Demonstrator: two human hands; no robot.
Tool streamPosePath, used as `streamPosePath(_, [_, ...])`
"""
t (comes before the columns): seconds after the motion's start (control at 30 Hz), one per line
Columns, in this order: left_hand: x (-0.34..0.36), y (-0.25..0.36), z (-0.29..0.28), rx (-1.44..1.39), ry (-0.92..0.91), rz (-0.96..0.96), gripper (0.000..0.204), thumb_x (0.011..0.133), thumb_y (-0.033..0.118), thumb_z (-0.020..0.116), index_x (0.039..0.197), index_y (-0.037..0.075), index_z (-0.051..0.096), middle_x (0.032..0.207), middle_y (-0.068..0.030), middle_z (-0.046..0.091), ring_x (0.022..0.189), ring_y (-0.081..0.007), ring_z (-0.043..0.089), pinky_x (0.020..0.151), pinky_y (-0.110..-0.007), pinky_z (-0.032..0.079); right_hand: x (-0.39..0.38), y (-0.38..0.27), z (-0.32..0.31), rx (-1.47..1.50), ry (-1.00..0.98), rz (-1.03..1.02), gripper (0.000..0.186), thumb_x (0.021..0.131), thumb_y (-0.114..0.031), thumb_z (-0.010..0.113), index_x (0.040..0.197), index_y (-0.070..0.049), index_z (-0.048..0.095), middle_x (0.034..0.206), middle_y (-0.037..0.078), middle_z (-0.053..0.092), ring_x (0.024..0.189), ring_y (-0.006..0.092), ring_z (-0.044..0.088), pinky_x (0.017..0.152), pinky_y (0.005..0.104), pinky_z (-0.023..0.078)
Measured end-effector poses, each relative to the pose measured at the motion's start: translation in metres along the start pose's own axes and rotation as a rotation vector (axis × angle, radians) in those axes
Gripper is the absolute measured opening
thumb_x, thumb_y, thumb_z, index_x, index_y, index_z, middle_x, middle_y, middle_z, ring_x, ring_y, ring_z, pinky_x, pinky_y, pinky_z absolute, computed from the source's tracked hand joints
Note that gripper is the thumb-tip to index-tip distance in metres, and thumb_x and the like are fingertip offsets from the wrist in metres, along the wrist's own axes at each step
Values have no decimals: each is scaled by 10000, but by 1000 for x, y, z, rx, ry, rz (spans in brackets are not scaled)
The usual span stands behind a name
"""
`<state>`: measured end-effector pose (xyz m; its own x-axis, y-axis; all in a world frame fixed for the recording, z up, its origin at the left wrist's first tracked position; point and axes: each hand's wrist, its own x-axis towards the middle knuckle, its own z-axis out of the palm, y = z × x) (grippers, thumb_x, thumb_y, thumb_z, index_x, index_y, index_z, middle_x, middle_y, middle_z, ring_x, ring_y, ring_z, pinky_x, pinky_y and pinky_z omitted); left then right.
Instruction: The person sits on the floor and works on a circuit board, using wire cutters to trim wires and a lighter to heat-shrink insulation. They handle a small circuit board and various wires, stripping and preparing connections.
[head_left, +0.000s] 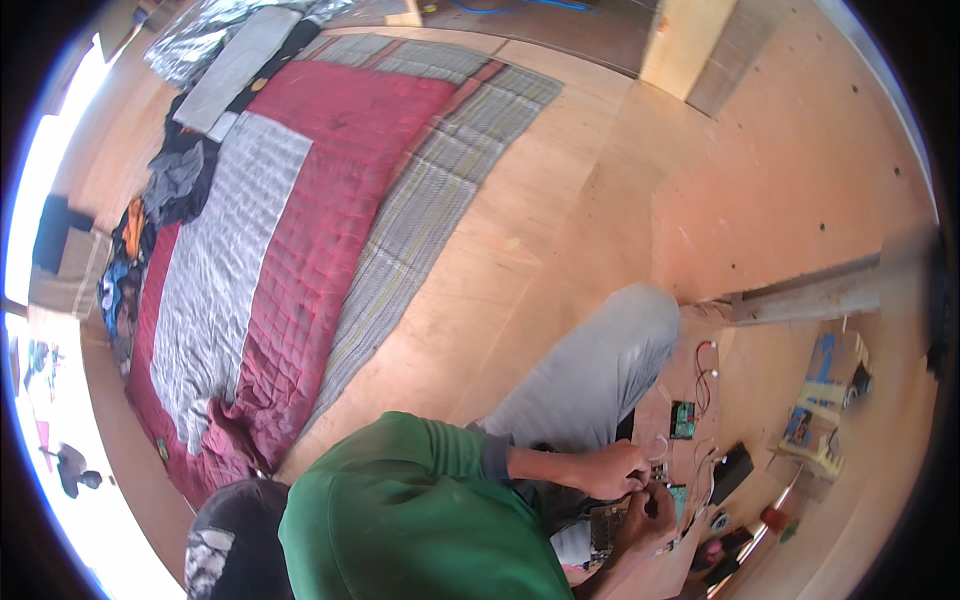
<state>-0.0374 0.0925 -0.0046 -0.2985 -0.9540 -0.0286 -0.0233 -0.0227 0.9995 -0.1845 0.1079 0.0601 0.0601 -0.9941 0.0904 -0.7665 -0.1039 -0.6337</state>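
Note:
My left hand (612, 471) reaches out from a green sleeve, its fingers pinched together. Just below it is my right hand (640, 522), also closed, the fingertips of both nearly meeting. Whatever lies between them is too small to make out. Beside my right hand is a dark board crowded with parts (602, 532). A small green circuit board (682, 420) lies on the wooden surface beyond my hands, and a lighter green board (679, 497) shows just to their right. Red and black wires (703, 380) curl above the first board.
My grey-trousered knee (640, 320) rises beside the boards. To the right stand a black box (733, 472) and a wooden piece with blue patches (825, 365). A red-and-grey quilt (330, 190) covers a striped mat (420, 190) at the left. A wooden panel (790, 170) walls the right.

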Motion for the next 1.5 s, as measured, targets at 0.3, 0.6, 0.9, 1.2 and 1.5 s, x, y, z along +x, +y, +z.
streamPosePath(0.3, [10, 15, -12, -134, -87, -163, 148, 1033, 56, 653, 1106, -19, 758, 972, -106, 788, 874, -157, 730, 811, -337, 590, 18, 23, -5, 133, -1, 247, 176, 847, -65, 759, 999, 17, 788, 855, 133, 755, 754, 178, 707, 721, 325, 559])
streamPosePath(0.6, [8, 24, -6, -258, -140, -301, 198, 1046, 86, 666, 1165, -60, 724, 975, -84, 766, 893, -117, 710, 805, -302, 594, 9, 11, -40, 241, -50, 38, 259, 878, 70, 698, 1122, 8, 760, 1077, 154, 768, 956, 277, 757, 858, 368, 600])
streamPosePath(0.9, [1, 25, -9, 115, -84, -92, 146, 940, 94, 727, 1003, -36, 705, 917, -204, 750, 855, -331, 758, 761, -429, 569, 1, 7, -25, 69, -94, -81, 185, 853, 113, 701, 1013, 19, 703, 1017, 174, 757, 876, 325, 758, 795, 394, 594])
streamPosePath(1.2, [-3, 10, 5, 4, -66, -51, 100, 935, 37, 713, 990, -38, 676, 912, -186, 729, 858, -313, 739, 768, -411, 559, -9, 29, -16, 270, -98, 165, 142, 827, 45, 752, 956, 30, 694, 895, 121, 735, 759, 187, 704, 713, 343, 575])
streamPosePath(1.5, [12, 6, -2, -257, -195, -274, 106, 1037, 69, 704, 1081, -23, 678, 949, -55, 732, 901, -97, 679, 818, -274, 555, 7, 39, -17, 478, -76, 369, 192, 815, -117, 837, 880, 26, 727, 761, 86, 714, 679, 127, 648, 636, 307, 520])
